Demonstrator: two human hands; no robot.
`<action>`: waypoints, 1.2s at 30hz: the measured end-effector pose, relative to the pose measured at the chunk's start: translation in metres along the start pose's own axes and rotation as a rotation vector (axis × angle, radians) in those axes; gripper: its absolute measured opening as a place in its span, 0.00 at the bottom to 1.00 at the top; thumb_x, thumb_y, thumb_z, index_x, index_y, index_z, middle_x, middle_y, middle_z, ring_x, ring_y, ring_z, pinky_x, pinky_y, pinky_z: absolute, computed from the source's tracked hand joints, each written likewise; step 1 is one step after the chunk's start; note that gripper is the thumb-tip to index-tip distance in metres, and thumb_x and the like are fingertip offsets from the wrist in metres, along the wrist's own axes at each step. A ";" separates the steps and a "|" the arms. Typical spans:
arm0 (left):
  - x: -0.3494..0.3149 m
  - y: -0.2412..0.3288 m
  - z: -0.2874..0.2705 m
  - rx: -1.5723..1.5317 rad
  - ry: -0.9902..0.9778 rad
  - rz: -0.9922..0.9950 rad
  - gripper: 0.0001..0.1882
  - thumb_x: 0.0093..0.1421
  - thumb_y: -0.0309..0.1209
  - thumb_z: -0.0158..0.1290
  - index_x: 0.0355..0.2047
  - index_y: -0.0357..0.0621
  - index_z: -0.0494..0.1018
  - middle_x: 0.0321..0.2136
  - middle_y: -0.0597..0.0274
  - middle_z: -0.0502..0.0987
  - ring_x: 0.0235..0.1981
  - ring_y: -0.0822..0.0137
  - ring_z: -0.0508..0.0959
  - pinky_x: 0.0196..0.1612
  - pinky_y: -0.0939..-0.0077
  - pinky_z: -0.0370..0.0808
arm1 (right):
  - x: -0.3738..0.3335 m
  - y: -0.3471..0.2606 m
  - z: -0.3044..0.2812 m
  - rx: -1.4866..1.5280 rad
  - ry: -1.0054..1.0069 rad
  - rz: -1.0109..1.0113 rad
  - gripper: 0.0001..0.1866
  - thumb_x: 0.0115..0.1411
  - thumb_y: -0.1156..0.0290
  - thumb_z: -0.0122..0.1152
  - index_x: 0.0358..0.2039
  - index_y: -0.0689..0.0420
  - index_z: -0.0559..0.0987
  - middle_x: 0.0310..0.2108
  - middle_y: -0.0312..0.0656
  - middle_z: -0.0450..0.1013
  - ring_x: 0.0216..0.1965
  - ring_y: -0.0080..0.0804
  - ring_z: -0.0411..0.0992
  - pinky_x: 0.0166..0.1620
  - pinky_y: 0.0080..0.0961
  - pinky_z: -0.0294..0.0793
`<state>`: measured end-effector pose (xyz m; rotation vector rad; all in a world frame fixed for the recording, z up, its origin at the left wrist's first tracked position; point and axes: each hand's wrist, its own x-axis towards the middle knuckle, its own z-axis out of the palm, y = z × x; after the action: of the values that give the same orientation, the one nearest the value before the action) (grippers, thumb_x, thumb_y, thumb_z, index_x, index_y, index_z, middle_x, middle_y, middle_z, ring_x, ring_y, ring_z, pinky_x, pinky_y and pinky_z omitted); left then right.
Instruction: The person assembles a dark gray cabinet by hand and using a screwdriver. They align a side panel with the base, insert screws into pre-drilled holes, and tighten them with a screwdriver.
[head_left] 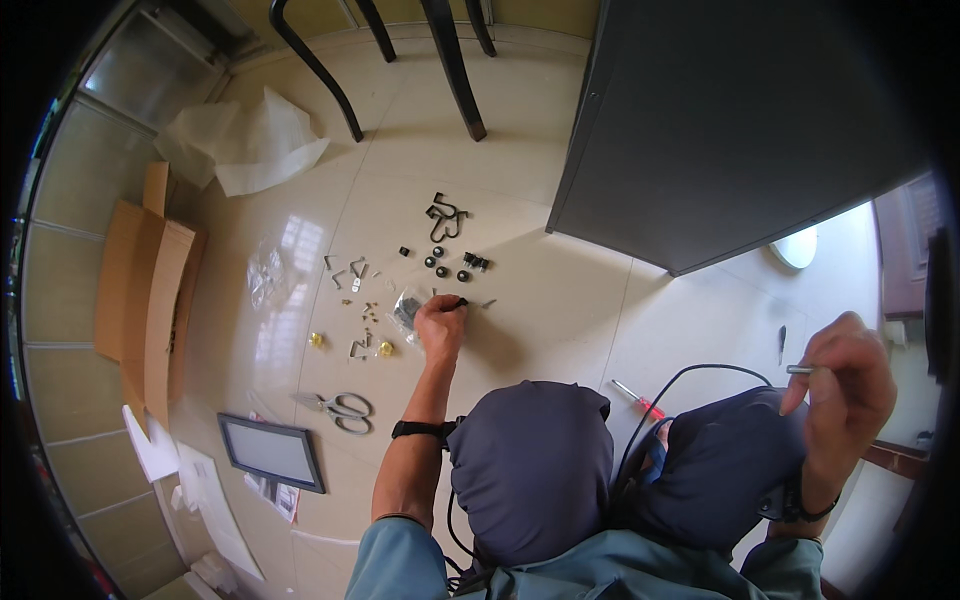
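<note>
My left hand [439, 328] is low over the floor, its fingers closed on a small black part [461, 302]. A clear plastic bag [406, 308] with dark contents lies right beside that hand. Just beyond it stand several round black knob-like pieces [441, 271] and a cluster of black fittings [476, 261]. Raised at the right, my right hand [842, 405] pinches a short grey metal rod [800, 370]. Small brass-coloured pieces [370, 312] and bent metal brackets [359, 347] are spread left of my left hand.
Scissors [342, 411] and a dark-framed panel [271, 452] lie at the left, near an open cardboard box [150, 290]. A red-handled screwdriver [638, 399] is between my knees. A large dark cabinet [730, 120] stands at the far right; black chair legs [455, 70] stand at the back.
</note>
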<state>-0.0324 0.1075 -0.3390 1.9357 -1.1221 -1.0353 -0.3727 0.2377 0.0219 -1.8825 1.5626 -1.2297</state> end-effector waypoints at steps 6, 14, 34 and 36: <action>0.013 -0.018 0.004 0.008 0.030 0.026 0.13 0.50 0.27 0.60 0.36 0.37 0.83 0.28 0.54 0.83 0.27 0.66 0.80 0.34 0.71 0.77 | -0.002 -0.001 -0.010 -0.018 -0.035 -0.018 0.06 0.60 0.77 0.54 0.38 0.61 0.74 0.28 0.43 0.70 0.20 0.19 0.68 0.25 0.12 0.68; 0.010 -0.011 0.007 -0.418 -0.031 -0.114 0.09 0.50 0.18 0.61 0.33 0.34 0.80 0.27 0.62 0.81 0.27 0.72 0.77 0.33 0.77 0.75 | -0.008 0.003 -0.021 -0.051 -0.064 -0.057 0.07 0.62 0.76 0.54 0.41 0.60 0.73 0.28 0.42 0.70 0.20 0.17 0.69 0.24 0.12 0.67; 0.006 0.000 0.008 0.115 0.059 0.089 0.12 0.49 0.28 0.62 0.34 0.36 0.82 0.29 0.52 0.84 0.31 0.60 0.84 0.40 0.71 0.78 | -0.013 -0.002 -0.011 0.039 0.019 -0.003 0.10 0.52 0.83 0.59 0.36 0.60 0.73 0.30 0.44 0.68 0.20 0.19 0.66 0.21 0.13 0.72; 0.008 -0.002 0.009 0.105 0.056 0.090 0.12 0.49 0.28 0.62 0.34 0.36 0.82 0.29 0.52 0.84 0.31 0.61 0.84 0.40 0.71 0.78 | -0.013 -0.003 -0.010 0.024 0.018 -0.003 0.10 0.52 0.83 0.59 0.36 0.60 0.73 0.29 0.44 0.68 0.19 0.19 0.66 0.21 0.14 0.72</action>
<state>-0.0372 0.1000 -0.3471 1.9642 -1.2416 -0.8846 -0.3792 0.2530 0.0250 -1.8648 1.5482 -1.2642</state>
